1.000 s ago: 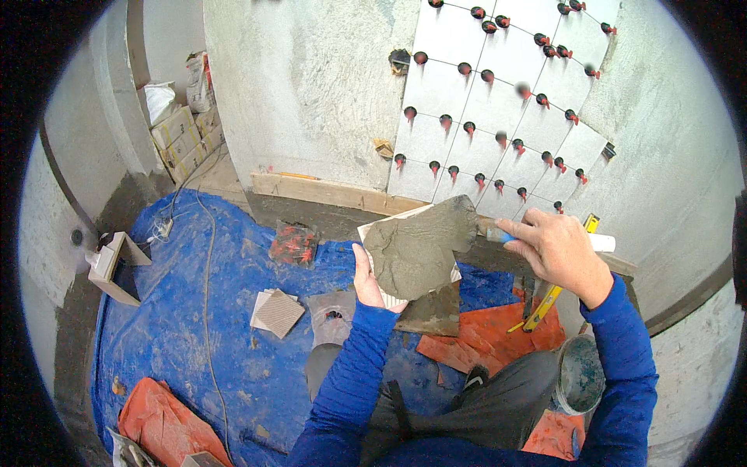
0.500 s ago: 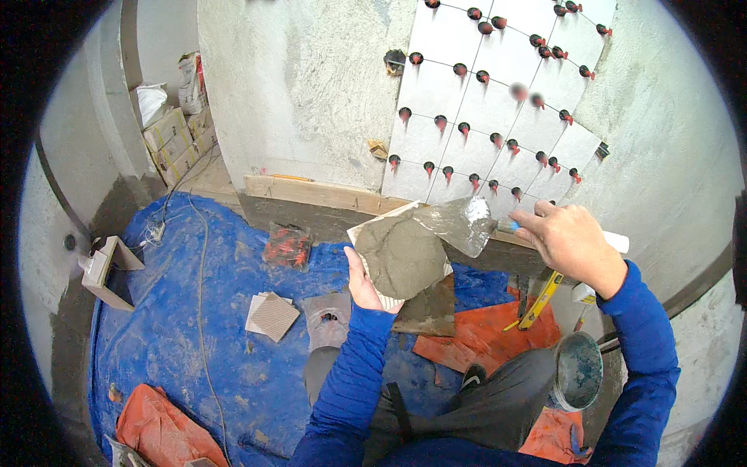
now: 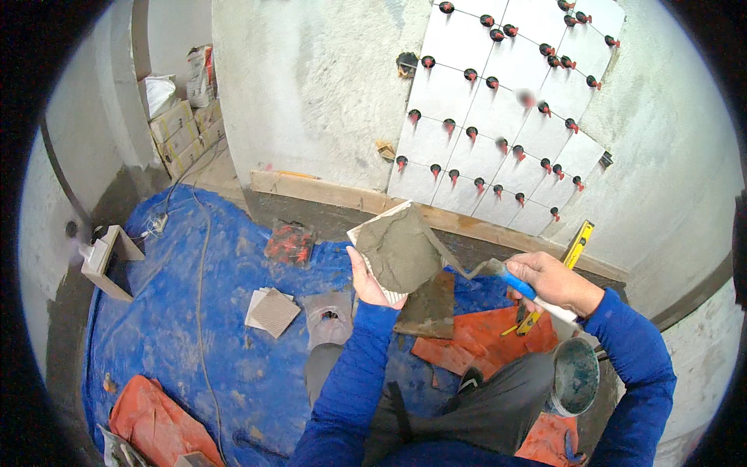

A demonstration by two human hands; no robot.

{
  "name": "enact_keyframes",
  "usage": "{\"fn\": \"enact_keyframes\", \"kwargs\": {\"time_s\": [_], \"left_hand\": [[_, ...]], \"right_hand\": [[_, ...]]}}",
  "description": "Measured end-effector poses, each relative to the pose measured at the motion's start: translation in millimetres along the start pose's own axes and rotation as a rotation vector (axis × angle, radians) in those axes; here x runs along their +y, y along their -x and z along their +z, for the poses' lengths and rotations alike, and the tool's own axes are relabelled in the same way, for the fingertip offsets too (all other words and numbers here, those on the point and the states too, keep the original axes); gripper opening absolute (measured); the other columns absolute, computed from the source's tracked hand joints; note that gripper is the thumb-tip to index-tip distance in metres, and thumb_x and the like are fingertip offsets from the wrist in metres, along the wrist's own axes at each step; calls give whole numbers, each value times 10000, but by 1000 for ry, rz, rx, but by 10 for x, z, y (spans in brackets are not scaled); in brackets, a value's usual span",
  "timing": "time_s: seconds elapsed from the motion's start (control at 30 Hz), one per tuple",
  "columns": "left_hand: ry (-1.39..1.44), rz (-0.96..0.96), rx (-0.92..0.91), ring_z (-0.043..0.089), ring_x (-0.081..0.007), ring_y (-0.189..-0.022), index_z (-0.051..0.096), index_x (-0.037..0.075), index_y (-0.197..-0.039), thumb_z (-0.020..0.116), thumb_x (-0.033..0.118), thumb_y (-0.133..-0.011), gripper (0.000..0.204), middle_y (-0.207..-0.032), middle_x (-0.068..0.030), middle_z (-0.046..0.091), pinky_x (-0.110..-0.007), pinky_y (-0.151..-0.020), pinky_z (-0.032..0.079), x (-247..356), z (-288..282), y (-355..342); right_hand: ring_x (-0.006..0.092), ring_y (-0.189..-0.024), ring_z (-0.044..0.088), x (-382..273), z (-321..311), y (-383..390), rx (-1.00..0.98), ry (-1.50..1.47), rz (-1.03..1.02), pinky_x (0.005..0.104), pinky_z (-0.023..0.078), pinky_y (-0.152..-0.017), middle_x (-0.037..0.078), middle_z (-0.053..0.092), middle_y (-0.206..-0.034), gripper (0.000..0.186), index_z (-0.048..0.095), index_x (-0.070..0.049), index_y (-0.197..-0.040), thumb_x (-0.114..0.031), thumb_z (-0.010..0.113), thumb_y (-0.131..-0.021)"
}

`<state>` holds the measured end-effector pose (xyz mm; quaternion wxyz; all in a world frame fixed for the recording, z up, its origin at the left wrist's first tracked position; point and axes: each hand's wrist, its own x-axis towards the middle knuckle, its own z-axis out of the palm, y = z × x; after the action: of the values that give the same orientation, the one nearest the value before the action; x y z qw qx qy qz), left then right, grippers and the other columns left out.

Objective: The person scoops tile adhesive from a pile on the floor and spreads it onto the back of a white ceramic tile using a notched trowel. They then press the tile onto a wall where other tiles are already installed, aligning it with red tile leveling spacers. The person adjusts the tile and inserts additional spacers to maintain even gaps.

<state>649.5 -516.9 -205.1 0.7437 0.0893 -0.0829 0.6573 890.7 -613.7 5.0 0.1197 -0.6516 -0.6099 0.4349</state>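
My left hand (image 3: pixel 369 282) is closed on the lower left edge of a white tile (image 3: pixel 354 233), with its thumb along the side. A thick, rounded bed of grey mortar (image 3: pixel 398 253) covers most of the tile's face. My right hand (image 3: pixel 559 282) grips a trowel (image 3: pixel 520 286) by its blue and white handle. The trowel's blade is seen nearly edge-on, lying along the mortar's right side; whether it touches there I cannot tell. Ahead, white wall tiles (image 3: pixel 443 89) carry several black and red levelling clips (image 3: pixel 471 133).
A bucket (image 3: pixel 576 377) stands by my right leg, and a yellow spirit level (image 3: pixel 577 244) leans at the wall. Loose tiles (image 3: pixel 274 311) and a bag of red pieces (image 3: pixel 289 243) lie on the blue sheet (image 3: pixel 156 335). A wooden batten (image 3: pixel 327 191) runs beneath the wall tiles; a cable (image 3: pixel 204 288) crosses the sheet.
My right hand has moved down and turned the trowel, so its flat blade now shows edge-on beside the mortar. The mortar's right side looks reshaped. My left hand stays nearly still with the tile.
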Motion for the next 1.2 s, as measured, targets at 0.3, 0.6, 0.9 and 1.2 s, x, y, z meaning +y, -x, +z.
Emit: {"fn": "enact_keyframes", "kwargs": {"time_s": [0.3,0.6,0.9,1.2], "left_hand": [[47,-49,-13,494,-386,-1431,407,62,-1578,376,663,-1064,791,-1589,-182,477,-564,-1195,388,-67,-84,-3],[20,-73,19,489,-399,-1431,413,65,-1574,380,681,-1053,808,-1593,-180,473,-570,-1196,379,-77,-123,1],[39,-69,99,563,-379,-1357,492,101,-1526,439,692,-1034,771,-1517,-150,562,-567,-1141,440,-96,-168,-19],[62,21,150,561,-380,-1354,522,113,-1506,447,683,-1035,744,-1508,-139,572,-572,-1149,430,-96,-267,-34]], "right_hand": [[112,-503,594,-234,212,-92,-48,44,-2,282,496,-434,36,597,-698,381,631,4,-1122,-332,452,-1137],[373,-728,718,-415,138,-134,51,667,-425,476,576,-722,235,727,-878,360,693,12,-1231,-278,543,-1081],[455,-904,701,-471,40,8,8,911,-456,540,556,-835,245,735,-938,327,731,-31,-1173,-293,583,-1044],[437,-919,706,-90,261,23,112,631,-443,496,565,-825,244,731,-970,309,721,-22,-1208,-251,599,-1040]]}}
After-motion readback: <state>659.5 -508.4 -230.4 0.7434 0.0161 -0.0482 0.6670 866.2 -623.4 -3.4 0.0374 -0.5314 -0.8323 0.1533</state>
